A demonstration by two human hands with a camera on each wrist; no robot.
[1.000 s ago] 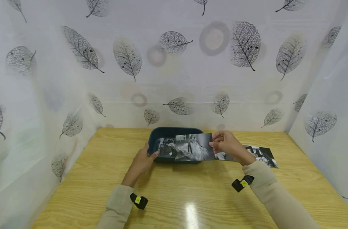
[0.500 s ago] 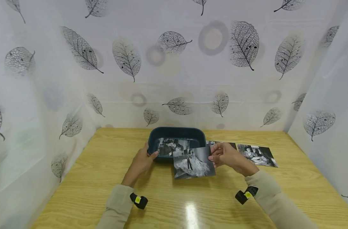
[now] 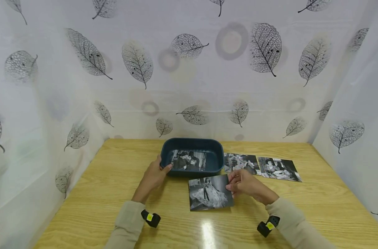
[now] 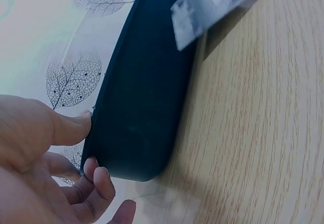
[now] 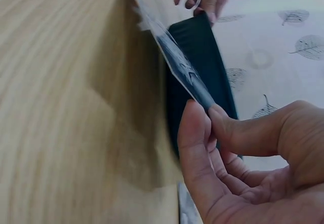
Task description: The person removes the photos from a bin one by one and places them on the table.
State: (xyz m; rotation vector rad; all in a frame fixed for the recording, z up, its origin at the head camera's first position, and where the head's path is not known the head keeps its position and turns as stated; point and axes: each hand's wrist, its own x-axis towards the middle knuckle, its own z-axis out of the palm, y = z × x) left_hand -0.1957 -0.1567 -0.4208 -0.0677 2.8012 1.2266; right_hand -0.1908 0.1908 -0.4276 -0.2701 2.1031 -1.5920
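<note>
A black-and-white photo is pinched at its right edge between the thumb and fingers of my right hand. It hangs just above the table in front of a dark blue tray; the right wrist view shows the photo nearly edge-on, with a shadow below. My left hand grips the tray's left end, thumb over the rim, fingers against the outer wall in the left wrist view. Inside the tray lies another black-and-white photo, towards its left side.
Right of the tray, two more photos, a nearer one and a farther one, lie side by side on the wooden table. A leaf-patterned white curtain closes off the back and both sides.
My right hand has drawn the photo from over the tray towards the table's front, uncovering the tray's right part and the photo beside it. My left hand stays at the tray.
</note>
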